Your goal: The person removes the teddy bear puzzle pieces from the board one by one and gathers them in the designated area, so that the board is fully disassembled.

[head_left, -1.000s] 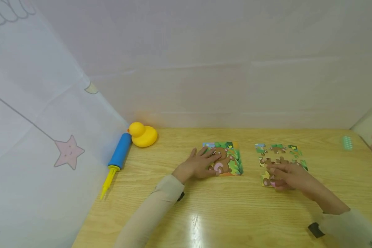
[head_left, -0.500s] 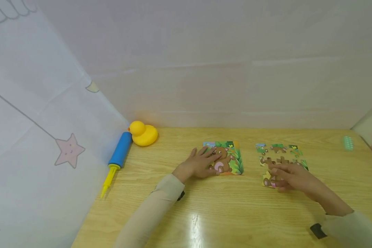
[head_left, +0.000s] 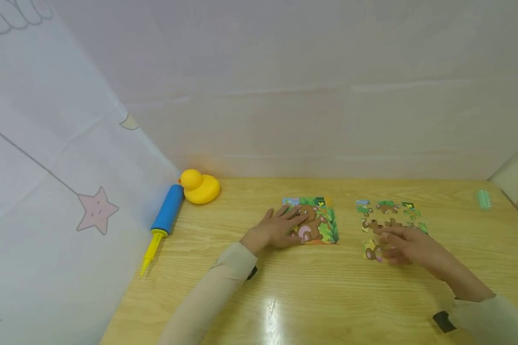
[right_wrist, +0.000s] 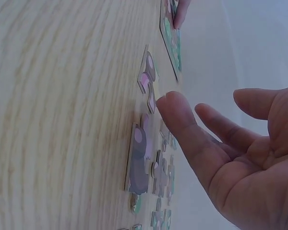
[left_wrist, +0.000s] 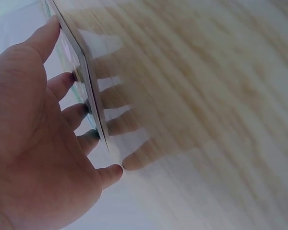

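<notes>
A finished bear picture card (head_left: 312,220) lies on the wooden table (head_left: 285,287). My left hand (head_left: 280,227) rests flat on its left part, fingers straight; the left wrist view shows the fingertips (left_wrist: 81,108) on the card's edge (left_wrist: 86,81). To the right lies a loose jigsaw of the same bear (head_left: 386,218), its pieces spread apart. My right hand (head_left: 403,244) hovers over its lower pieces with relaxed fingers (right_wrist: 182,124), holding nothing. In the right wrist view the pieces (right_wrist: 141,158) lie flat under the hand.
A yellow rubber duck (head_left: 198,187) and a blue and yellow hand pump (head_left: 161,220) lie at the table's back left by a white curtain (head_left: 47,167). A small green object (head_left: 483,198) sits at the far right. A pale wall (head_left: 311,96) closes the back.
My right hand has drawn slightly right and lifted off the lower pieces, uncovering the lower-left piece. The left hand has stayed on the card.
</notes>
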Demonstrator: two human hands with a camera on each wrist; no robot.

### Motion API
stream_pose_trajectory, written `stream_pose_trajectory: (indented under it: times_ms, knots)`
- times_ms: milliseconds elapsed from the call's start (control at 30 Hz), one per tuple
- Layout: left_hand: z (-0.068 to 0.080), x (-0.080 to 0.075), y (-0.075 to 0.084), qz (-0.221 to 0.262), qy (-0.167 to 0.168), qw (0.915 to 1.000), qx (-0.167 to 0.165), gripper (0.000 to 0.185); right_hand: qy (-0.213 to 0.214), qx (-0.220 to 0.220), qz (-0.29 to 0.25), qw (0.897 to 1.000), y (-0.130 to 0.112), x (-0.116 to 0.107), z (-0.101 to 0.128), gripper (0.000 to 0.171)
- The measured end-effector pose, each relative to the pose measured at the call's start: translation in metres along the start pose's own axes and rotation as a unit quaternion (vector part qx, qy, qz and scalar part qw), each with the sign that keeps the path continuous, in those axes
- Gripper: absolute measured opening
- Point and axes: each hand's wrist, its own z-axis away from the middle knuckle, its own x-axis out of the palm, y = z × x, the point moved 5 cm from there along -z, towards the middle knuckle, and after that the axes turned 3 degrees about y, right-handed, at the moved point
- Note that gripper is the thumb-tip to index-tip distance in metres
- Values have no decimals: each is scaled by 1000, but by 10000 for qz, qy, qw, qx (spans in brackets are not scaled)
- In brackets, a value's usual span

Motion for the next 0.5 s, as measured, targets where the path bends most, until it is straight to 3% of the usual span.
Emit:
stream_pose_trajectory:
  times_ms: [133,333,433,500]
  knots:
    - [0,1,0,-26,24,10000,1,77,-5,-145,137,9998,-2,-3,-1,64]
    - [-1,3,2,8,36,10000,92,78,316,-312,612,9971,-8,-2,-5,61]
    - [-2,3,1,38,35,9999,95,78,558,-785,1254,9874,-19,-1,-10,53]
    - [-3,3,-1,47,57,9999,116,78,793,-1227,1795,9728,-30,-2,-14,47]
